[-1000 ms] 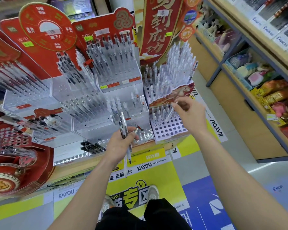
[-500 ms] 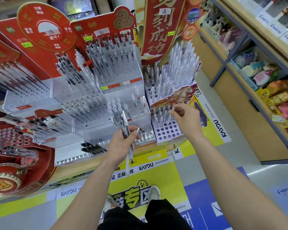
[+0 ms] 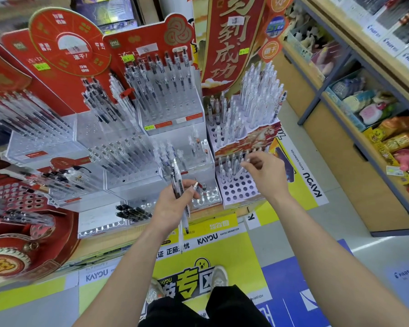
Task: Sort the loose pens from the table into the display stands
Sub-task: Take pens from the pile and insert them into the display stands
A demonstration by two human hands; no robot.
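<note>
My left hand [image 3: 170,207] grips a small bundle of pens [image 3: 177,178], their tips pointing up and away from me, in front of the clear stands. My right hand [image 3: 268,178] hovers with loosely curled fingers over the white holed display stand [image 3: 236,193], just beside the short row of white pens [image 3: 229,165] standing in its lower tier. I see nothing in that hand. Several loose black pens [image 3: 134,212] lie on the table's front, left of my left hand. A clear tiered stand [image 3: 175,109] behind holds rows of dark pens.
More clear acrylic stands [image 3: 45,142] fill the table's left side, with a red round display [image 3: 17,251] at the near left corner. Red cardboard signs [image 3: 229,43] rise behind. A wooden shelf unit [image 3: 354,142] with goods stands to the right across a narrow aisle.
My right hand has drawn back from the white stand's upper edge, down and toward me, to hover over the lower tier. My left hand has kept hold of the pen bundle.
</note>
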